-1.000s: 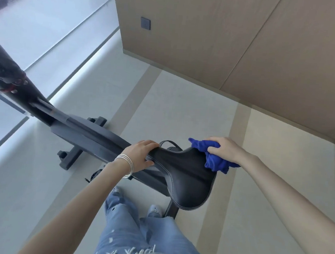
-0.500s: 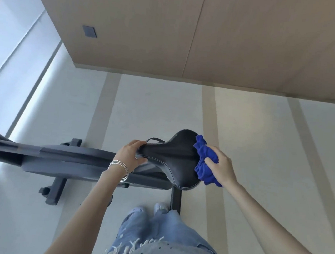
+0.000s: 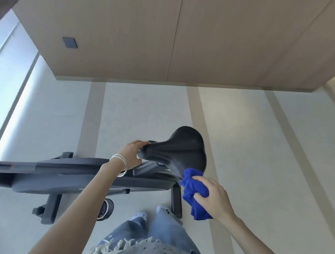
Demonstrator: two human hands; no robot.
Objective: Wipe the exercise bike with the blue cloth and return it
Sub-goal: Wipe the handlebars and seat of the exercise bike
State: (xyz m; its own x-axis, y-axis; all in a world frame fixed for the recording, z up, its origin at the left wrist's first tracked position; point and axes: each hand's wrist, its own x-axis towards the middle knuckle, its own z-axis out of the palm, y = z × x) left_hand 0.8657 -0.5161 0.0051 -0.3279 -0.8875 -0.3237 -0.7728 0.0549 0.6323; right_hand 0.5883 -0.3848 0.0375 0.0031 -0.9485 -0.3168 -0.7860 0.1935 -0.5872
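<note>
The black saddle [image 3: 183, 150] of the dark grey exercise bike [image 3: 73, 172] is in the middle of the view. My left hand [image 3: 131, 155], with silver bangles on the wrist, grips the saddle's narrow nose. My right hand [image 3: 214, 197] holds the bunched blue cloth [image 3: 192, 191] at the saddle's near right corner; the cloth's top edge touches the saddle's rim and the rest hangs below it. The bike's frame runs left out of view, and its rear foot [image 3: 175, 197] stands on the floor under the saddle.
A wood-panelled wall [image 3: 169, 36] with a small dark switch plate [image 3: 69, 42] stands beyond the bike. Pale floor with beige stripes [image 3: 232, 132] spreads to the right. A bright window strip [image 3: 3, 86] runs along the left. My jeans and shoes [image 3: 151, 221] are just below the saddle.
My right hand has slid the cloth from the saddle's far right edge down to its near right corner. The left hand stays on the nose. The view has turned, so the bike lies more level.
</note>
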